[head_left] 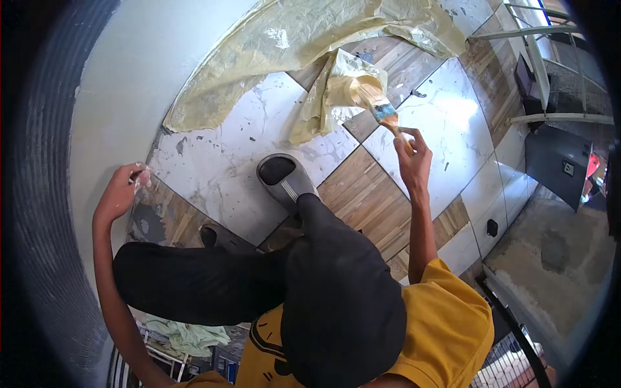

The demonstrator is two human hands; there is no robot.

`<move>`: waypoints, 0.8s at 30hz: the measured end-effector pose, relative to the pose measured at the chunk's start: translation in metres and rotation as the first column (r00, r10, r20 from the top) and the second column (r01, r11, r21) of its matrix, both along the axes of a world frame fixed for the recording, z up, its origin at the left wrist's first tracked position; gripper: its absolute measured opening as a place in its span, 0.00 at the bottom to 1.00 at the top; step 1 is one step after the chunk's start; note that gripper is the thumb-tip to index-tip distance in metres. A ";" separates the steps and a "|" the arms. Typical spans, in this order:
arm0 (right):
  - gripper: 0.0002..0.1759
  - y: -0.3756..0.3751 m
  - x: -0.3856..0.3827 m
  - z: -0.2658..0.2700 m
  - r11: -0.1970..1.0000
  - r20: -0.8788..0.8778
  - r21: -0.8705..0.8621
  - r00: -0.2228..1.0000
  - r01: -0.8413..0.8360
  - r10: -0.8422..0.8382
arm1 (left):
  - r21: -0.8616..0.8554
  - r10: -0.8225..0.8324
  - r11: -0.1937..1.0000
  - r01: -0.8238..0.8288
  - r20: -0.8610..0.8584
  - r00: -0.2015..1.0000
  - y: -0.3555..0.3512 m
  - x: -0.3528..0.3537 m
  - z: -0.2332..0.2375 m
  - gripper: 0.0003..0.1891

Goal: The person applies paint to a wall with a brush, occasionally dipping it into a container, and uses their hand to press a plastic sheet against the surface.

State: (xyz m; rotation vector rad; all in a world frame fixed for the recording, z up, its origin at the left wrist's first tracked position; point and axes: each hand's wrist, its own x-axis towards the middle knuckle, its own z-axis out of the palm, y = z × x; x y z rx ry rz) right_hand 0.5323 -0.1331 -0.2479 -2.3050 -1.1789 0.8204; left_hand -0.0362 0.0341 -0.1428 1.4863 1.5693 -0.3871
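My right hand (413,158) pinches the handle of a paintbrush (385,111), whose blue-stained ferrule points away from me. The bristles reach into a small container of cream paint (363,89), standing on a paint-smeared plastic sheet (341,115). Close to the wall, my left hand (121,192) is bent with its fingers curled. White and pinkish smears show on its fingertips, and I cannot tell what small thing, if any, is between them.
A yellowish plastic sheet (242,77) lies along the foot of the pale wall (123,90). Dark flecks dot the white tiles (223,171). My slide sandal (284,178) rests on the floor before me. A metal gate (546,71) stands at the right.
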 end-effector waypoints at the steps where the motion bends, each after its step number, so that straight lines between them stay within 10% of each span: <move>1: 0.14 -0.008 0.008 -0.007 0.995 -0.112 0.008 0.989 0.100 -0.099 | -0.002 0.022 1.000 -0.021 0.033 0.999 -0.001 -0.006 -0.002 0.16; 3: 0.12 -0.021 0.024 -0.019 0.988 -0.228 -0.003 0.962 0.152 -0.149 | 0.002 0.037 0.999 -0.037 0.070 0.997 -0.001 -0.014 -0.005 0.16; 5: 0.09 -0.032 0.033 -0.027 0.892 -0.815 -0.165 0.451 0.421 -0.364 | 0.028 0.072 0.997 -0.075 0.083 0.994 -0.001 -0.018 -0.009 0.15; 13: 0.10 -0.083 0.060 -0.128 0.867 -0.876 -0.393 -0.410 0.306 -0.252 | 0.090 -0.072 0.993 0.076 -0.042 0.996 0.003 -0.003 -0.009 0.17; 18: 0.20 -0.013 -0.033 -0.092 0.964 -0.977 -0.052 -0.212 0.260 0.005 | -0.044 -0.031 0.999 0.025 -0.151 0.988 0.009 0.003 0.011 0.27; 22: 0.14 0.058 -0.154 -0.073 0.964 -0.835 0.250 0.524 0.094 0.165 | 0.059 0.044 0.997 -0.043 -0.023 0.999 0.000 0.010 0.025 0.19; 24: 0.14 0.081 -0.207 -0.101 0.898 -0.678 0.438 0.670 0.037 0.303 | 0.133 0.087 0.987 -0.087 0.009 0.996 -0.009 0.016 0.038 0.16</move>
